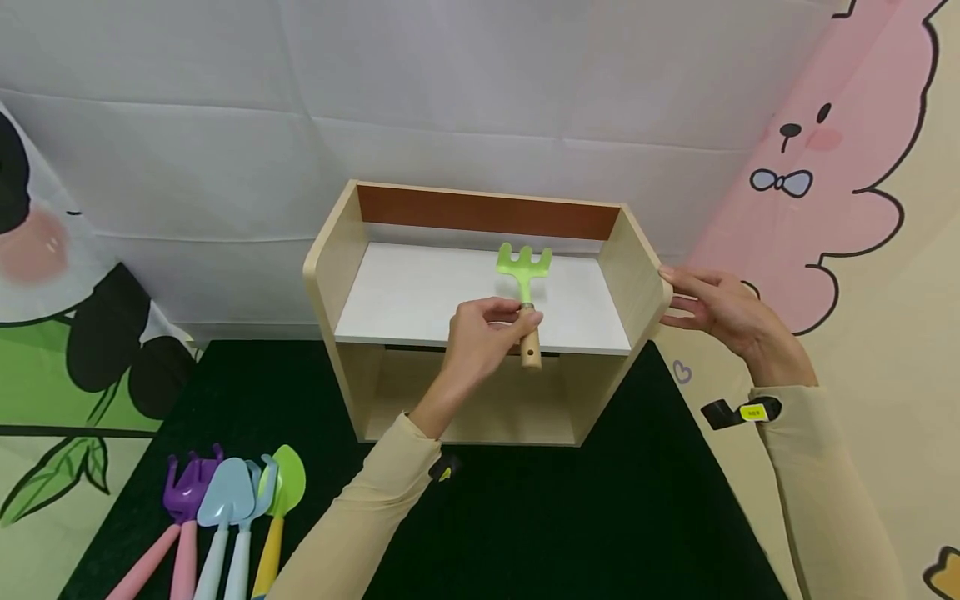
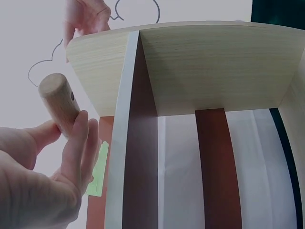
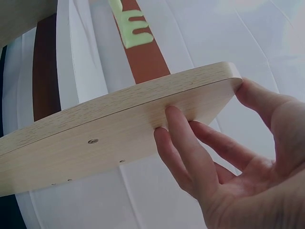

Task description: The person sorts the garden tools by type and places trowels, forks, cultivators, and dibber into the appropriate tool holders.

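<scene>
My left hand [image 1: 482, 340] pinches the wooden handle of a toy garden fork [image 1: 525, 268] with light green tines. The fork is upright in front of the upper compartment of a small wooden shelf unit [image 1: 330, 242], tines above the white shelf board [image 1: 420, 292]. In the left wrist view the handle's rounded end [image 2: 53, 86] points toward the camera, and the green head is partly behind the fingers. My right hand [image 1: 720, 315] touches the unit's right side panel [image 3: 124, 119]; its fingertips rest on the outer face, the thumb at the front corner.
On the dark green tabletop [image 1: 600, 517], at the front left, lie several toy garden tools: purple forks [image 1: 193, 492] with pink handles, a light blue trowel [image 1: 227, 492], a light blue fork [image 1: 262, 492] and a green trowel [image 1: 288, 479]. A white cloth [image 1: 450, 75] hangs behind the unit.
</scene>
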### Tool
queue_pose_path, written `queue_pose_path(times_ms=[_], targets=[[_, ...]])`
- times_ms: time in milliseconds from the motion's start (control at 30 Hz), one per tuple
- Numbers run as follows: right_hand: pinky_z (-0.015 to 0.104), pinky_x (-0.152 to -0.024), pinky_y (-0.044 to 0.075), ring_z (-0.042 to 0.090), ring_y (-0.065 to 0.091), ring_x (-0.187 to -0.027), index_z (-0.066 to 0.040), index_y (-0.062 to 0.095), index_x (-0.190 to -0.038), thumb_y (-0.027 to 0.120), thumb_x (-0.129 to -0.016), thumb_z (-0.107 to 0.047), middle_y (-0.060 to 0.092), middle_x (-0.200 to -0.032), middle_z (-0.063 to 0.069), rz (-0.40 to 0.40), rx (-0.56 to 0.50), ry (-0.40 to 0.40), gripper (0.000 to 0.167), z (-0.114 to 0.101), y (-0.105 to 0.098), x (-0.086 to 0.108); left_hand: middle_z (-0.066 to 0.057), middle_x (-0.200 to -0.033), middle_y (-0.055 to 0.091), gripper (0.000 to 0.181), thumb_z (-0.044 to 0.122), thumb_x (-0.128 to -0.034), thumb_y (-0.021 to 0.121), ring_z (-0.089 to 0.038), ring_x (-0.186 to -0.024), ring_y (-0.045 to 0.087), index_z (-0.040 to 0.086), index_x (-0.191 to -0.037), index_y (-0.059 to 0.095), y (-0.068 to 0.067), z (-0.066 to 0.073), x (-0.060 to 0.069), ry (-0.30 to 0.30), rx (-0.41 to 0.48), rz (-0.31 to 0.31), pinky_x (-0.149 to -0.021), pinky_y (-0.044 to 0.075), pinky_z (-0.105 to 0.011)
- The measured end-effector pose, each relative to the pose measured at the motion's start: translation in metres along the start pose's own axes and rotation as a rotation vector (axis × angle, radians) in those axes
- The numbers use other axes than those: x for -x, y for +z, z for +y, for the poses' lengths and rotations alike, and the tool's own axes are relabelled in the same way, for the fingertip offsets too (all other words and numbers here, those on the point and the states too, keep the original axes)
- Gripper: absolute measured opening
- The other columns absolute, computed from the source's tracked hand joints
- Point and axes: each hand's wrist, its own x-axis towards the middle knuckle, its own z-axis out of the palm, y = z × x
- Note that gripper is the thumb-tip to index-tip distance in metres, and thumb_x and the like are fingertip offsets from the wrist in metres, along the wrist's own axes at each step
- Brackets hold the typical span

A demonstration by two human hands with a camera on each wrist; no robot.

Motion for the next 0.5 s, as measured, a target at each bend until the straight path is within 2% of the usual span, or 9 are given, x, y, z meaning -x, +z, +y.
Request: queue_pose_path(times_ms=[267,500], targets=[[0.033,-0.083,0.061,0.014,0.072,-0.1,-0.023,0.076,-0.113,0.063,-0.104,-0.028,0.068,-0.118,-0.003,0.004,-0.006,0.015,0.016,-0.001,0.001,-0.001,-0.017,-0.106,0.075,0.035,0.021,-0.0916,0.08,-0.025,-0.085,0.076,-0.005,-0.115,0.073,0.01,0.001,-0.018,-0.024,-0.054,-0.019,-0.069,0.063,-0.032],[0.032,-0.082,0.061,0.014,0.073,-0.1,-0.024,0.075,-0.114,0.063,-0.104,-0.027,0.068,-0.118,-0.003,0.007,-0.006,0.012,0.016,-0.001,0.0,0.001,-0.017,-0.103,0.076,0.037,0.021,-0.0926,0.079,-0.022,-0.082,0.075,-0.007,-0.115,0.073,0.025,0.005,-0.03,-0.047,-0.076,-0.055,-0.068,0.062,-0.029]])
